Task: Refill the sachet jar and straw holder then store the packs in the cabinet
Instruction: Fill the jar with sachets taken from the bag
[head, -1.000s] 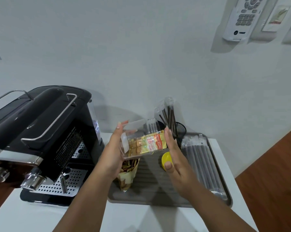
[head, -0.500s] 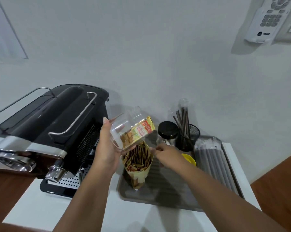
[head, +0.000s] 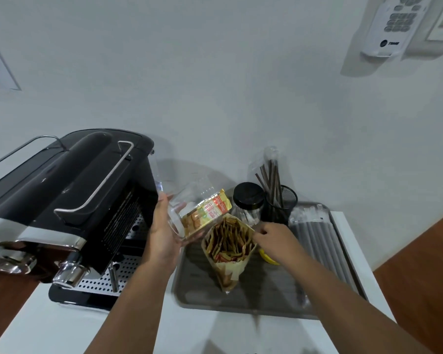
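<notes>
My left hand (head: 161,233) grips a clear sachet jar (head: 197,210) with a yellow and red label, tilted, its mouth toward the lower left, lid off. An open sachet pack (head: 228,249), full of brown sachets, stands upright on the grey tray (head: 266,300) just below the jar. My right hand (head: 274,238) pinches the pack's right rim. The yellow jar lid (head: 267,258) lies on the tray, partly hidden under that hand. A black mesh straw holder (head: 283,203) with a few brown straws stands at the tray's back. A long straw pack (head: 317,241) lies along the tray's right side.
A black coffee machine (head: 70,200) fills the left of the white counter, close to my left hand. A black-lidded glass jar (head: 248,198) stands beside the straw holder. A remote (head: 394,24) hangs on the wall. The counter ends at the right, above wooden floor.
My right hand left the jar, set the yellow lid on the tray and took the sachet pack's rim. My left hand carried the jar leftward and tilted it.
</notes>
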`<state>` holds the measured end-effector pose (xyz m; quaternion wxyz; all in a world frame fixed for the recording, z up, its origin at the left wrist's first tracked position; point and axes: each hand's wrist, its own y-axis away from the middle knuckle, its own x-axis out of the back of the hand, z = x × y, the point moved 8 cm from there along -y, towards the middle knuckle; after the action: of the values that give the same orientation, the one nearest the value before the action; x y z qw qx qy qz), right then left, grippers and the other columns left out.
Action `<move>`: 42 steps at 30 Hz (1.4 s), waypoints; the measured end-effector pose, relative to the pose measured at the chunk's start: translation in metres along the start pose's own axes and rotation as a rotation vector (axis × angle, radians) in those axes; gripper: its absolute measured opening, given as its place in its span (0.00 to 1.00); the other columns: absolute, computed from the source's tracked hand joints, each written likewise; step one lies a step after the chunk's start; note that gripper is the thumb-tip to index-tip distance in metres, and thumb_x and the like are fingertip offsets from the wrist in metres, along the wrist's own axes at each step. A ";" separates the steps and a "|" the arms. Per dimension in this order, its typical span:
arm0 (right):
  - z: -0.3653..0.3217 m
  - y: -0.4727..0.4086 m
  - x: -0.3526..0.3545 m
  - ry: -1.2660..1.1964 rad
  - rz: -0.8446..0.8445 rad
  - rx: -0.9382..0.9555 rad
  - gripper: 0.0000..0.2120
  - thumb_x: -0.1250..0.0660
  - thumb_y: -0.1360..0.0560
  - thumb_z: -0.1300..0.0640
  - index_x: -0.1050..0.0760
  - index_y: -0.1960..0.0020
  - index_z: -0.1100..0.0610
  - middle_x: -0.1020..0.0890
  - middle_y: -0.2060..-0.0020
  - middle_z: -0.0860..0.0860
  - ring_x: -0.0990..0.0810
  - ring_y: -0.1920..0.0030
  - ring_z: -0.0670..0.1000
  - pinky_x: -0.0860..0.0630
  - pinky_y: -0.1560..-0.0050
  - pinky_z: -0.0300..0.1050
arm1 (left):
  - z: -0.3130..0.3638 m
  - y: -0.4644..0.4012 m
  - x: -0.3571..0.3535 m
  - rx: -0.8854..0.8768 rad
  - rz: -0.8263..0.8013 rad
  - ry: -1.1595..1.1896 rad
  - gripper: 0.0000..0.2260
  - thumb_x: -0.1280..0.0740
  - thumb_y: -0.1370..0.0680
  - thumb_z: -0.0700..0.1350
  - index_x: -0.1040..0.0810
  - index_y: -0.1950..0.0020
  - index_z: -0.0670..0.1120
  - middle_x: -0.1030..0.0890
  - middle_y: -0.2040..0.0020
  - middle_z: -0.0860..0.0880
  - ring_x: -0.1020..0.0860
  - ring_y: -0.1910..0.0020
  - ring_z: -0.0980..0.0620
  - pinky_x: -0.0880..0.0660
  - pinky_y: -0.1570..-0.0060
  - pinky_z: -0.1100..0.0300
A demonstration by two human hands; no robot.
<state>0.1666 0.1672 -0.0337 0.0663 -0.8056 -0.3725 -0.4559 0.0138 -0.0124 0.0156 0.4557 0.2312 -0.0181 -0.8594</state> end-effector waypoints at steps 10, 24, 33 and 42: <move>0.026 0.010 0.038 0.242 -0.025 0.119 0.08 0.38 0.23 0.46 0.25 0.53 0.49 0.22 0.60 0.45 0.24 0.62 0.45 0.29 0.63 0.41 | -0.014 -0.009 -0.007 -0.006 -0.017 -0.031 0.22 0.48 0.19 0.60 0.30 0.33 0.49 0.21 0.38 0.43 0.18 0.52 0.42 0.21 0.56 0.48; -0.047 0.014 0.018 0.823 -0.299 0.802 0.24 0.39 0.26 0.65 0.28 0.35 0.46 0.27 0.43 0.48 0.28 0.42 0.51 0.30 0.51 0.43 | -0.014 -0.013 0.000 0.019 -0.038 -0.014 0.25 0.48 0.20 0.62 0.31 0.31 0.47 0.22 0.36 0.41 0.18 0.53 0.44 0.19 0.62 0.52; -0.047 0.012 0.005 0.922 -0.309 0.975 0.22 0.37 0.28 0.65 0.24 0.37 0.48 0.20 0.43 0.49 0.22 0.44 0.55 0.24 0.49 0.52 | -0.013 -0.013 -0.005 0.019 -0.015 0.012 0.26 0.47 0.22 0.63 0.31 0.31 0.48 0.22 0.36 0.42 0.18 0.52 0.42 0.18 0.62 0.52; -0.043 0.008 0.001 0.797 -0.289 0.988 0.22 0.38 0.28 0.69 0.22 0.38 0.51 0.19 0.43 0.52 0.20 0.46 0.56 0.28 0.55 0.45 | -0.022 -0.015 -0.011 0.040 0.010 -0.010 0.24 0.47 0.20 0.63 0.29 0.31 0.50 0.22 0.36 0.45 0.20 0.44 0.38 0.22 0.50 0.42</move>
<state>0.1433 0.1429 -0.0061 0.5001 -0.3911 -0.5897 -0.4991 0.0167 0.0094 -0.0037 0.4553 0.2359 -0.0387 -0.8576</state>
